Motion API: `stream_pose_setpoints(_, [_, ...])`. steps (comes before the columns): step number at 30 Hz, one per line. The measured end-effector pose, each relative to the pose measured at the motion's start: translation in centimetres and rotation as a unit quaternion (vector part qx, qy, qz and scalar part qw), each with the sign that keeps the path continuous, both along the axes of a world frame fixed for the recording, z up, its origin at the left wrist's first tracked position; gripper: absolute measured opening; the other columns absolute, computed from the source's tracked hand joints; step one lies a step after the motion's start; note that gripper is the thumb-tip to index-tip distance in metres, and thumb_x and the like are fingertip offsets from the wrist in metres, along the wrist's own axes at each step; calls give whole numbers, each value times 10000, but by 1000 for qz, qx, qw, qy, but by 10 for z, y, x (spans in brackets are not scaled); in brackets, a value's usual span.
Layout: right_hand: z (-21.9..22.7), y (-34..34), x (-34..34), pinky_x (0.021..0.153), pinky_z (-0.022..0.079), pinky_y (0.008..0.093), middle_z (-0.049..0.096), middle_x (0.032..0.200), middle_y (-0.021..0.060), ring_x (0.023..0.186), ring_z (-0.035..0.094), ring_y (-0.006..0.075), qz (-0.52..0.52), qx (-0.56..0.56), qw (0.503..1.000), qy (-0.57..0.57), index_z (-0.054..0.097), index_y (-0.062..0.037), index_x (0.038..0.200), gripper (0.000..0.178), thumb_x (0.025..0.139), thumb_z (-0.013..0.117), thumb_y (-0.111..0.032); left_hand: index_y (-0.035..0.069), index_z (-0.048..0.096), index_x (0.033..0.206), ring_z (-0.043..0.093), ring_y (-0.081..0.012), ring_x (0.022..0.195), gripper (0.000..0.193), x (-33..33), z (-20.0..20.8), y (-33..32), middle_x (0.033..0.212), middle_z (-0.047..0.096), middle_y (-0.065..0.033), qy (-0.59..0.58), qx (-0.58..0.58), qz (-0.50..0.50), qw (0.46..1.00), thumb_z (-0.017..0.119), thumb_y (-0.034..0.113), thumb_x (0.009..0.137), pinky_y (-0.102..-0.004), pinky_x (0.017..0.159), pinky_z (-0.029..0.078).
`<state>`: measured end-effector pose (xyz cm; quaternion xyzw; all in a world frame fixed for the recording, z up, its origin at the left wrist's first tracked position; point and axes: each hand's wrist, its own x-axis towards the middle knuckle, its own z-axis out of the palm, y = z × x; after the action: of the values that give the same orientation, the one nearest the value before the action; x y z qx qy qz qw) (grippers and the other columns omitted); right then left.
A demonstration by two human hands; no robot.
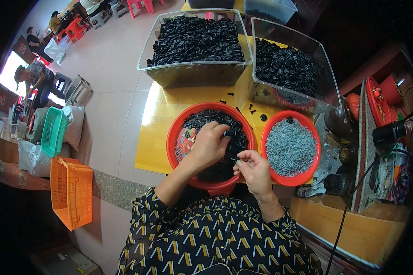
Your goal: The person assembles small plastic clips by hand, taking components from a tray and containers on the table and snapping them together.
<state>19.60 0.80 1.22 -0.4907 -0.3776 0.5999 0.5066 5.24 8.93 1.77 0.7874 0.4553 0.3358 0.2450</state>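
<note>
My left hand (208, 145) reaches down over a red basin (171, 145) of small black plastic clips (206, 120). Its fingers are curled together at the pile; whatever they hold is hidden. At the basin's right rim, my right hand (254, 172) is closed, thumb and forefinger pinching a small silvery screw (234, 159), with something dark at the fingertips. Beside that hand stands a red bowl (264, 158) filled with thin silvery screws (290, 145). Some silvery pieces also lie at the basin's left side, where its patterned bottom shows.
Two clear bins (195, 66) (289, 94) of black clips stand at the back of the yellow table (153, 133). Several loose black pieces (252, 109) lie before them. Orange (71, 192) and green (54, 132) baskets are at left. Other people (39, 75) work further off. A cable (342, 229) hangs at right.
</note>
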Motion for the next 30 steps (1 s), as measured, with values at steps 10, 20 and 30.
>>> stream_pose_setpoints(10, [0, -2, 16, 539, 452, 189, 537, 704, 37, 606, 525, 80, 22, -45, 998, 35, 503, 24, 904, 110, 797, 495, 3, 3, 568, 755, 504, -286, 747, 141, 11, -17, 15, 748, 513, -135, 52, 26, -28, 998, 624, 36, 630, -368, 670, 413])
stream_pose_setpoints(20, [3, 4, 8, 581, 456, 221, 553, 738, 73, 639, 538, 116, 83, -55, 971, 216, 494, 14, 890, 95, 813, 491, -42, -17, 582, 819, 527, -74, 687, 103, -22, -5, -43, 755, 580, -18, -296, -278, -27, 913, 610, 1, 722, -216, 634, 440])
stream_pose_setpoints(30, [15, 6, -20, 571, 445, 191, 549, 789, 57, 681, 533, 87, 74, 0, 994, 83, 490, 16, 906, 98, 828, 479, -42, -17, 584, 816, 556, -111, 693, 109, -41, 6, -63, 717, 579, -65, -196, -241, -48, 949, 607, -24, 710, -238, 600, 441])
